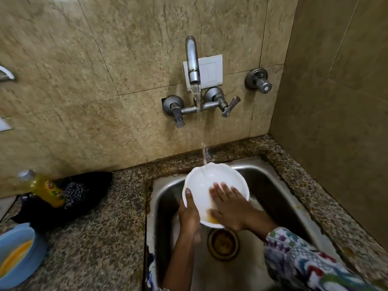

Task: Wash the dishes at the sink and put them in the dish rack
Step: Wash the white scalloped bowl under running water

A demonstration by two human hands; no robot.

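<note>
Right hand (pixel 228 208) fingers flat inside white bowl (pixel 218 177), left hand (pixel 189 213) gripping its rim above sink (pixel 273 185).

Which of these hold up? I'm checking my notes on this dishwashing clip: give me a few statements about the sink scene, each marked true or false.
1. Water runs from the tap into the white bowl. True.
2. The left hand grips the bowl's rim. True.
3. The right hand holds a sponge. False: its straight fingers press flat inside the bowl, with no sponge showing.
4. The blue bowl sits in the sink. False: it stands on the counter, left of the sink.
5. The yellow bottle is left of the sink. True.
</note>
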